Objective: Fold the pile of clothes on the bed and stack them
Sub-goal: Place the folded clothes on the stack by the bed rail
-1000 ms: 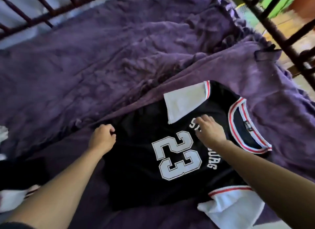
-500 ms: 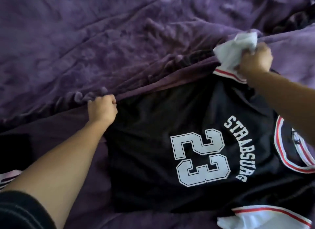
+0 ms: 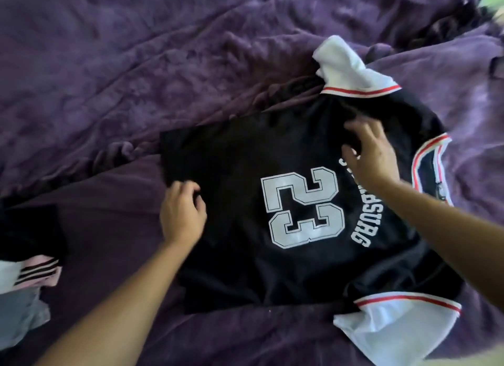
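Observation:
A black jersey [image 3: 245, 229] with a white "23", white sleeves and red-striped trim lies spread flat on the purple bed, collar to the right. My left hand [image 3: 181, 211] rests on its hem edge at the left, fingers curled loosely on the fabric. My right hand [image 3: 371, 150] lies on the upper chest near the lettering, fingers spread flat. The far white sleeve [image 3: 346, 68] sticks out crumpled at the top; the near sleeve [image 3: 392, 330] lies at the bottom right.
A rumpled purple blanket [image 3: 136, 65] covers the bed. At the left edge lies a small heap of other clothes [image 3: 30, 259], black, pink-striped and grey. A lighter purple cloth [image 3: 463, 79] lies under the jersey at right.
My right hand let go of the far white sleeve and came down flat onto the jersey's chest. My left hand slid from the hem corner inward along the hem.

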Motion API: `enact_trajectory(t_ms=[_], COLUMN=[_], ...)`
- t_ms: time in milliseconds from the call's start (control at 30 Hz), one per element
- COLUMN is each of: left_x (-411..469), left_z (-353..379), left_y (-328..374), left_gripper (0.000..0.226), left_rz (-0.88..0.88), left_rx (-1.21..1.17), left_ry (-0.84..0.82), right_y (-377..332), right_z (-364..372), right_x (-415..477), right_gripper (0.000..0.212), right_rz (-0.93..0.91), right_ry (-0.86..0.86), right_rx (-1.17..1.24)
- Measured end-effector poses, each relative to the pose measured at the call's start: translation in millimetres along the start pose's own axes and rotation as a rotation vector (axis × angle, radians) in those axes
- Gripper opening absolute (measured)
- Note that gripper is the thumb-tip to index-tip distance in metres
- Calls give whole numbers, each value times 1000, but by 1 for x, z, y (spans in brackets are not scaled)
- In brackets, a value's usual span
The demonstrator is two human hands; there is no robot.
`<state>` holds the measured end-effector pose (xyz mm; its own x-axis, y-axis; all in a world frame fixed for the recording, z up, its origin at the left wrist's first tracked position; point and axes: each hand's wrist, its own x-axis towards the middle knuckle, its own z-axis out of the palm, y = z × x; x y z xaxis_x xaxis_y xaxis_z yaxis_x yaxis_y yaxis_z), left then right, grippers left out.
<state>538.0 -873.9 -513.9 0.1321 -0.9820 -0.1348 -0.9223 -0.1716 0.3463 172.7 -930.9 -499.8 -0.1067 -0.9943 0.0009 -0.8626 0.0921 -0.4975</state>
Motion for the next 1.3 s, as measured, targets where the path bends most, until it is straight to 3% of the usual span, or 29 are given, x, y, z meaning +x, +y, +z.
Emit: enact_trajectory(t_ms=[67, 167, 300, 367, 433, 567, 633, 700, 800, 933, 1033, 1133, 1300], left_x=[-64, -155, -232, -246, -246, -226, -215, -208, -207, -235, -265, -279, -266], left_z=[3, 10, 30, 43, 55, 77, 87, 90, 83, 60, 39, 17, -11], left_y=[9, 14, 5, -1, -3, -3, -5, -3, 2, 0, -11, -24, -37], left_gripper=[13, 23, 21, 37, 55, 76, 65, 35, 9, 15, 26, 38, 28], left_rz=[72, 195, 295, 316, 306, 308, 279, 276, 283, 366, 362, 371, 190], left_rx=[38, 138, 347, 457, 514, 505, 492, 501, 497, 429, 366, 334, 196], left_ry=[-118, -361, -595, -651, -620, -389, -325, -292, -254, -307, -346, -328, -362], right_y=[11, 24, 51, 65, 78, 90, 90, 94, 97, 98, 88, 83, 78], right_z=[-8, -23, -34, -35, -36, -35, -38, -46, -68, -94, -114, -132, -145], right_x=[-74, -182, -294, -327, -336, -340, -343, -346, -353, -357, -351, -340, -291], right_gripper=[24, 9, 38, 65, 67, 27, 16, 22, 24, 24, 11, 19, 8], right_rz=[34, -15, -241, -257, -124, 56, 294, 393, 378, 396, 345, 279, 208], right_ry=[-57, -263, -658, -774, -721, -457, -373, -333, -322, -285, -310, -355, -379], right_rx=[-38, -57, -226, -416, -410, -199, -10, 102, 35, -56, -165, -264, -381])
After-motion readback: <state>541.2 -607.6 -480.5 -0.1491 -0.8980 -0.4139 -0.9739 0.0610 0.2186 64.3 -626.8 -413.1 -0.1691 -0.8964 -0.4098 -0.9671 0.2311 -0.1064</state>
